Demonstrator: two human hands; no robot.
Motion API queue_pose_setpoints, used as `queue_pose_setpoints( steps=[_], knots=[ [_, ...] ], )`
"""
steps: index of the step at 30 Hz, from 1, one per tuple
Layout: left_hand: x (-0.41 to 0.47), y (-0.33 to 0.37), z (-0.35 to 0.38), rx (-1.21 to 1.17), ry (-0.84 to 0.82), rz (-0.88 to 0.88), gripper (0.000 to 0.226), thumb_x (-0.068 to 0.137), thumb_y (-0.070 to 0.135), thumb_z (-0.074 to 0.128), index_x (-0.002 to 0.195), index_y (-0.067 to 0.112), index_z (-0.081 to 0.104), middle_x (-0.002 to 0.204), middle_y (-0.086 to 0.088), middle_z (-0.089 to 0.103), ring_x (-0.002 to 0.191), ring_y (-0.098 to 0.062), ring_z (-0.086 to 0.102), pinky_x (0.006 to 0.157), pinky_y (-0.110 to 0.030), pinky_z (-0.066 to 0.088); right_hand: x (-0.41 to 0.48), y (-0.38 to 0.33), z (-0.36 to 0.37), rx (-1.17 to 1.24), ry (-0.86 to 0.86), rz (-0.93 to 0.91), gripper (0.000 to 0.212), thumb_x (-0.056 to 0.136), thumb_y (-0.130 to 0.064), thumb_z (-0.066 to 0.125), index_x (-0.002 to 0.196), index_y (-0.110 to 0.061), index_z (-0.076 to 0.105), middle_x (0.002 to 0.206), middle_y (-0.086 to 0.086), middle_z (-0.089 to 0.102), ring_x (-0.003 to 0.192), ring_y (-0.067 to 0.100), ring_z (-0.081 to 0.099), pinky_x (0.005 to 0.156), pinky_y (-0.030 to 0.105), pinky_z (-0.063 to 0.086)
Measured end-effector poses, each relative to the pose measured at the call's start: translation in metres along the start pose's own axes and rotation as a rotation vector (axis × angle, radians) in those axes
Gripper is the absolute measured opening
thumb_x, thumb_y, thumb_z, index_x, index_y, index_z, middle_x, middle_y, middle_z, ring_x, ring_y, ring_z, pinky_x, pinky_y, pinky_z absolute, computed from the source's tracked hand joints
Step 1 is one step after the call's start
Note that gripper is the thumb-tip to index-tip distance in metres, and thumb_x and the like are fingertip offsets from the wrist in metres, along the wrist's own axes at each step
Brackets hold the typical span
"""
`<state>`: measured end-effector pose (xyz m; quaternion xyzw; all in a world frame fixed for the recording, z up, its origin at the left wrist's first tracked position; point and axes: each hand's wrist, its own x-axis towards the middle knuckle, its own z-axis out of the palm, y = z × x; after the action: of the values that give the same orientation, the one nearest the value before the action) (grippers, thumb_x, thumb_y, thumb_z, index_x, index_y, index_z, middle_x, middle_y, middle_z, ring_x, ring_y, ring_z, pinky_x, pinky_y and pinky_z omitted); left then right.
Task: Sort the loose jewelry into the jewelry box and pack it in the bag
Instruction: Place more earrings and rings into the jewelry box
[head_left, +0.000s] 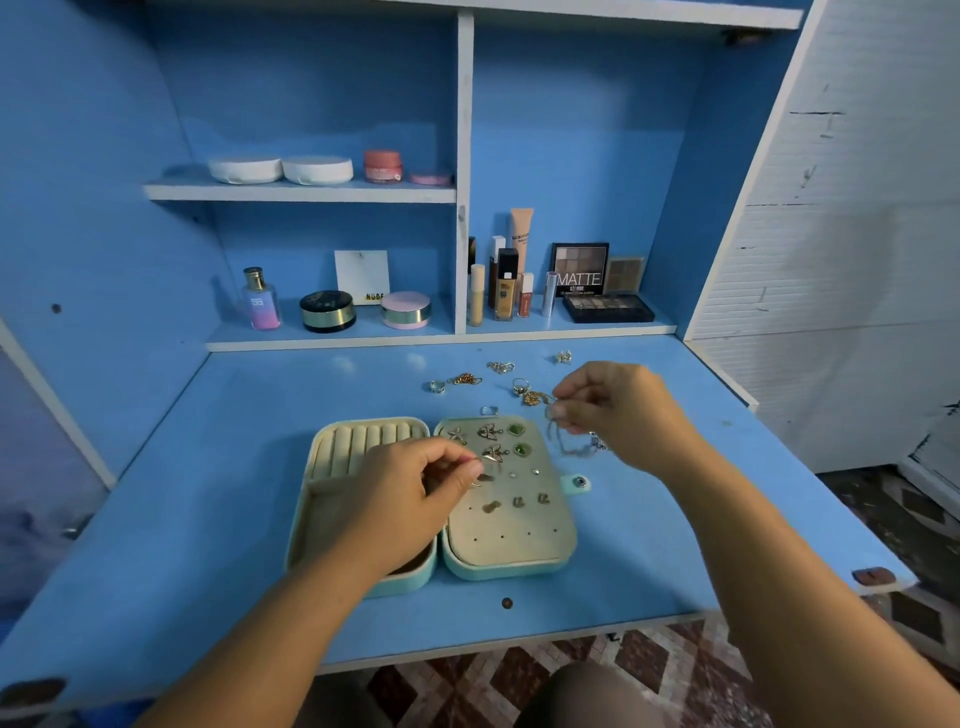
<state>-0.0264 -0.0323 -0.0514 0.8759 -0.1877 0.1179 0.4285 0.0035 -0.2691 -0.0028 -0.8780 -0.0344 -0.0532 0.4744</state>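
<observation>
An open mint jewelry box (511, 566) lies on the blue desk. Its right panel holds butterfly and green earrings (493, 439) among several others; its left half has ring rolls (363, 441). My left hand (410, 493) hovers over the box, fingertips pinched on a small earring at the panel's edge. My right hand (618, 410) is to the right of the box, pinching a thin silver chain (569, 447) that dangles to the desk. Loose jewelry (530, 397) lies behind the box. No bag is in view.
More loose pieces lie scattered: a silver ring (437, 386), gold chains (465, 379), an earring (563, 357). The shelves behind hold cosmetics: a perfume bottle (261, 299), compacts, tubes, an eyeshadow palette (608, 307). The desk's front edge (519, 642) is close to me.
</observation>
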Motion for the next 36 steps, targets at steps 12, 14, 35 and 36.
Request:
queue_pose_setpoints(
  steps=[12, 14, 35, 36],
  knots=[
    [-0.002, -0.002, -0.001, 0.012, -0.002, 0.017, 0.008, 0.088, 0.033, 0.068, 0.093, 0.03, 0.074, 0.075, 0.017, 0.069, 0.077, 0.0, 0.062, 0.065, -0.013, 0.049, 0.006, -0.004, 0.005, -0.406, -0.046, -0.068, 0.016, 0.095, -0.013, 0.053, 0.096, -0.024, 0.065, 0.082, -0.001, 0.063, 0.063, 0.013, 0.054, 0.06, 0.025, 0.047],
    [-0.002, -0.002, 0.0, 0.006, -0.002, 0.016, 0.007, 0.089, 0.032, 0.068, 0.093, 0.03, 0.074, 0.075, 0.017, 0.068, 0.077, 0.001, 0.062, 0.064, -0.011, 0.048, 0.012, 0.001, -0.004, -0.542, -0.037, -0.068, 0.025, 0.096, -0.006, 0.045, 0.108, -0.023, 0.059, 0.093, 0.0, 0.062, 0.073, 0.017, 0.058, 0.064, 0.03, 0.051],
    [-0.001, -0.002, 0.001, -0.027, -0.007, -0.003, 0.008, 0.088, 0.027, 0.07, 0.096, 0.028, 0.074, 0.081, 0.016, 0.072, 0.078, 0.001, 0.064, 0.069, -0.012, 0.05, 0.035, -0.006, -0.018, -1.042, -0.28, -0.028, 0.027, 0.095, -0.008, 0.047, 0.106, -0.024, 0.066, 0.104, -0.002, 0.059, 0.086, 0.018, 0.057, 0.066, 0.024, 0.043],
    [-0.001, -0.001, 0.001, -0.027, -0.007, -0.002, 0.008, 0.089, 0.027, 0.07, 0.095, 0.028, 0.074, 0.081, 0.015, 0.072, 0.078, 0.001, 0.064, 0.068, -0.011, 0.049, 0.035, -0.007, -0.019, -1.038, -0.285, -0.03, 0.026, 0.096, -0.01, 0.047, 0.107, -0.024, 0.066, 0.103, -0.003, 0.057, 0.085, 0.017, 0.055, 0.067, 0.025, 0.042]
  ],
)
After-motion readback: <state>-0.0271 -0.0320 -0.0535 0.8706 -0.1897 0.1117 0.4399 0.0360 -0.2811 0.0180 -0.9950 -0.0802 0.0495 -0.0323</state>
